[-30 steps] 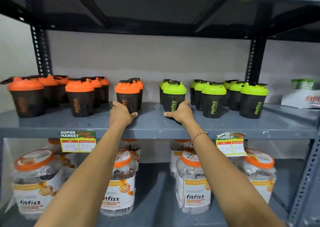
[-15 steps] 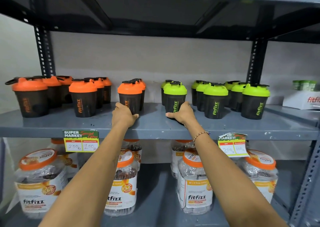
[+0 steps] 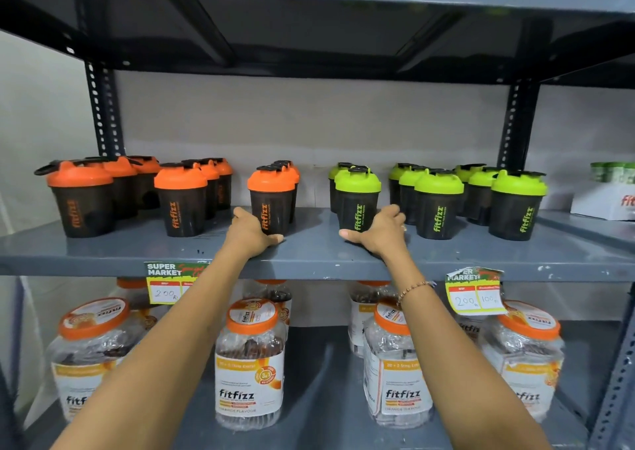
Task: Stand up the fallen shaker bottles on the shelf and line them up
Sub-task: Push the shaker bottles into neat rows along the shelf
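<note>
Dark shaker bottles stand upright in rows on the grey middle shelf [image 3: 309,257]: orange-lidded ones on the left, green-lidded ones on the right. My left hand [image 3: 251,233] wraps the base of the front orange-lidded shaker [image 3: 271,202] in the third orange row. My right hand [image 3: 378,231] wraps the base of the front green-lidded shaker [image 3: 357,198] in the first green row. Both bottles stand on the shelf. A gap of bare shelf lies between the two. No bottle lies on its side in view.
Further orange rows [image 3: 180,198] stand to the left, further green rows [image 3: 438,202] to the right. A white box [image 3: 604,202] sits at far right. Price tags [image 3: 476,291] hang on the shelf edge. Large Fitfizz jars [image 3: 251,363] fill the shelf below.
The camera has tilted slightly, shifting the shelf lower in view. Both hands stay on the bases of the same two shakers; the bottles barely moved.
</note>
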Demonstrator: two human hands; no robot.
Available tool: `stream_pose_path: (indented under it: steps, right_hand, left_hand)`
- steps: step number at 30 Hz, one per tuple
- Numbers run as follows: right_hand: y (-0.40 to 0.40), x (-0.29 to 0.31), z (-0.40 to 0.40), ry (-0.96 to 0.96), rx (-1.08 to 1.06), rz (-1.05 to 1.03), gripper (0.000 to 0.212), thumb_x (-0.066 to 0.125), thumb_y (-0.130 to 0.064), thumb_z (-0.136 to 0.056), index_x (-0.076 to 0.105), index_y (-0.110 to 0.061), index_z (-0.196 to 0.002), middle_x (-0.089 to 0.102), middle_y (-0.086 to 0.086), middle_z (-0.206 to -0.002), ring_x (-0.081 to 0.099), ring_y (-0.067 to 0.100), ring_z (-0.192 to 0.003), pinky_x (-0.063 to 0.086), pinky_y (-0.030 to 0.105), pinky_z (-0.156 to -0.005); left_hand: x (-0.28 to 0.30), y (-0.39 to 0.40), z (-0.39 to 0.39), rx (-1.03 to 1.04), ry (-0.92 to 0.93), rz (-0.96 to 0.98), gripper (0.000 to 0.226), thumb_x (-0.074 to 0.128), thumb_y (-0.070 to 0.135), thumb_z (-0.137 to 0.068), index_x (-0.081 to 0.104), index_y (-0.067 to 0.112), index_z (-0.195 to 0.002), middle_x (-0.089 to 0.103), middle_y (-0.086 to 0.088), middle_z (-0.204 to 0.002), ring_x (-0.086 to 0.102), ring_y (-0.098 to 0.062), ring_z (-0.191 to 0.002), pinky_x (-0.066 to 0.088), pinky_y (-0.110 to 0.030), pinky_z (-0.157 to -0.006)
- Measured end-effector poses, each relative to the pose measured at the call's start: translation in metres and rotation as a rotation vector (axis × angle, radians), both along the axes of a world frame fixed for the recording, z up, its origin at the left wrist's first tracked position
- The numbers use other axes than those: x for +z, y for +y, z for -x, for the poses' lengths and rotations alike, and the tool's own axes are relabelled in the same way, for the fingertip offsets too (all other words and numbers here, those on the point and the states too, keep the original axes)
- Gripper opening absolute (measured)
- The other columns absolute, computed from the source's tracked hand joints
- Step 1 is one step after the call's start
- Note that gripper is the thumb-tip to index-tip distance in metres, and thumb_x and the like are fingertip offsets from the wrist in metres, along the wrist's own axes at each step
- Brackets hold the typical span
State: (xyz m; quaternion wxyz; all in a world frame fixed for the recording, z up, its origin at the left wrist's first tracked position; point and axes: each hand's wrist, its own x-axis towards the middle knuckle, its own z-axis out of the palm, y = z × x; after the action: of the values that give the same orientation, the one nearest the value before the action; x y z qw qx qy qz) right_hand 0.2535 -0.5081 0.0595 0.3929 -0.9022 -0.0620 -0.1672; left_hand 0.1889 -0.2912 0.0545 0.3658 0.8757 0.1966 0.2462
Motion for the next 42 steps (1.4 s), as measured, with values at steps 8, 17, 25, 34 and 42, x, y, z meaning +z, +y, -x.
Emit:
stream_pose_path:
  steps: [8,17,25,34,42]
  right_hand:
    - [0.106,-0.008,0.088,-0.178,0.296,-0.090,0.022,0.077,-0.024,-0.074,0.066,-0.012,-0.089,0.070,0.008,-0.091,0.065,0.025,-0.097,0.046,0.028,-0.084]
    - [0.250,0.001,0.107,-0.088,0.328,-0.064,0.076,0.077,-0.042,-0.072,0.045,0.005,-0.122,0.054,0.021,-0.126,0.052,0.035,-0.118,0.044,0.039,-0.092]
    - [0.307,0.005,0.096,0.100,0.161,-0.075,0.104,0.084,-0.041,-0.063,0.024,0.009,-0.131,0.039,0.021,-0.139,0.036,0.036,-0.132,0.033,0.041,-0.107]
    - [0.315,-0.003,0.089,0.019,0.137,-0.084,0.076,0.078,-0.033,-0.072,0.033,0.001,-0.124,0.051,0.021,-0.134,0.048,0.038,-0.124,0.043,0.044,-0.100]
    - [0.323,0.001,0.095,0.023,0.130,0.005,0.074,0.076,-0.039,-0.073,0.034,-0.004,-0.123,0.054,0.018,-0.131,0.050,0.038,-0.122,0.043,0.049,-0.100]
  left_hand:
    - [-0.007,0.067,0.061,0.065,-0.428,-0.142,0.017,0.065,0.026,-0.087,0.068,0.010,-0.091,0.073,-0.009,-0.088,0.067,-0.022,-0.086,0.049,-0.027,-0.079]
    - [-0.008,0.237,0.119,0.368,-0.462,-0.196,0.042,0.069,0.020,-0.083,0.049,-0.001,-0.113,0.046,-0.025,-0.123,0.041,-0.038,-0.119,0.031,-0.045,-0.103]
    - [-0.003,0.290,0.106,0.296,-0.179,-0.079,0.102,0.085,0.040,-0.064,0.025,-0.004,-0.134,0.034,-0.023,-0.136,0.035,-0.038,-0.128,0.033,-0.046,-0.106]
    - [0.001,0.296,0.096,0.203,-0.183,0.050,0.087,0.084,0.030,-0.068,0.024,0.004,-0.125,0.053,-0.020,-0.128,0.054,-0.039,-0.114,0.046,-0.045,-0.094]
    - [0.004,0.318,0.100,0.214,-0.083,-0.017,0.075,0.075,0.029,-0.080,0.026,0.001,-0.130,0.052,-0.022,-0.129,0.053,-0.039,-0.116,0.044,-0.044,-0.090]
